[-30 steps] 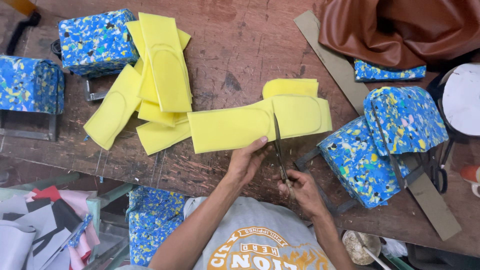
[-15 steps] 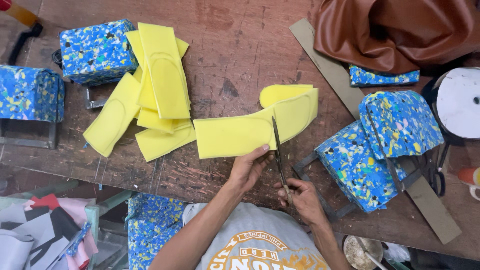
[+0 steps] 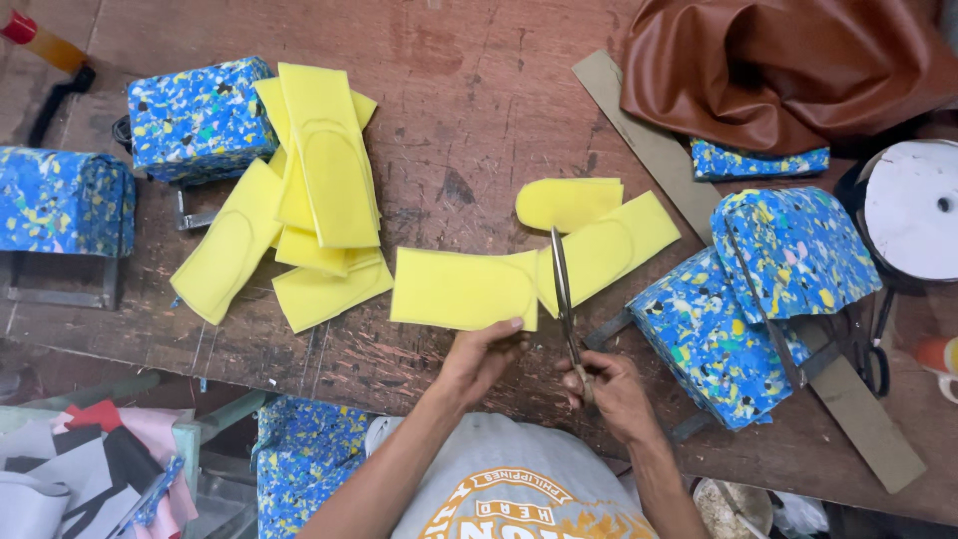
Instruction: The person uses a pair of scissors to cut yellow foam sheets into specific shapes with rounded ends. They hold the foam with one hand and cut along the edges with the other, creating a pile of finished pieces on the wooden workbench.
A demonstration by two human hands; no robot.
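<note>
Yellow foam strip (image 3: 469,289) flat on the worn wooden table (image 3: 469,100), just beyond both hands, near the table's near edge. Scissors (image 3: 565,299) across the strip's middle, blades pointing away from the body, left half of the strip lying square, right half (image 3: 609,250) angled up and away toward the right. Left hand (image 3: 479,354) at the strip's near edge, thumb tip on the foam, fingers curled under, pinching that edge. Right hand (image 3: 609,384) just right of it and slightly nearer the body, closed around the scissor handles; whether the blades are fully shut, impossible to tell. Small rounded yellow cut-out (image 3: 569,203) just beyond the strip, touching or nearly touching the angled half. Farther left, a loose pile of yellow foam strips (image 3: 299,200), overlapping, some stamped with rounded outlines. Blue speckled foam blocks around: one (image 3: 200,115) behind the pile, one (image 3: 60,200) at the far left edge, two (image 3: 758,289) close to the right hand, on a metal frame. Long flat grey strip (image 3: 659,150) diagonal beneath them. Brown leather (image 3: 788,60) bunched at the upper right; white roll (image 3: 913,210) at the right edge.
</note>
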